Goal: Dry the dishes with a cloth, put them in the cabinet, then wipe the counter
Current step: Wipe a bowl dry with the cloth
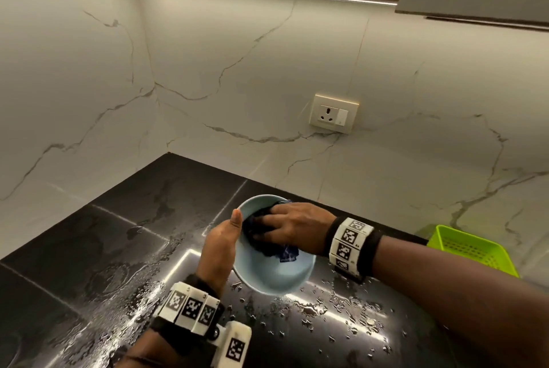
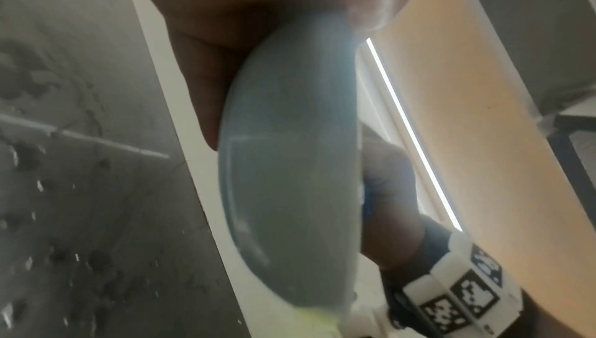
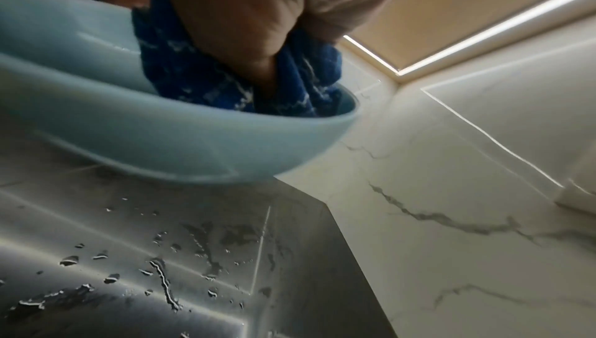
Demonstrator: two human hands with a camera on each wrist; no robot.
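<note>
Left hand (image 1: 219, 245) gripping bowl (image 1: 267, 275), right hand (image 1: 292, 226) pressing cloth (image 1: 286, 254) inside, wet counter (image 1: 118, 248), green basket (image 1: 472, 248) nearby

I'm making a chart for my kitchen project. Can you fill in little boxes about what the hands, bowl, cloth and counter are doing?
left hand: holds the bowl by its rim, tilted
right hand: presses the cloth inside the bowl
bowl: light blue, lifted off the counter
cloth: dark blue, bunched up
counter: black, wet with drops
basket: green, at the right by the wall
</note>
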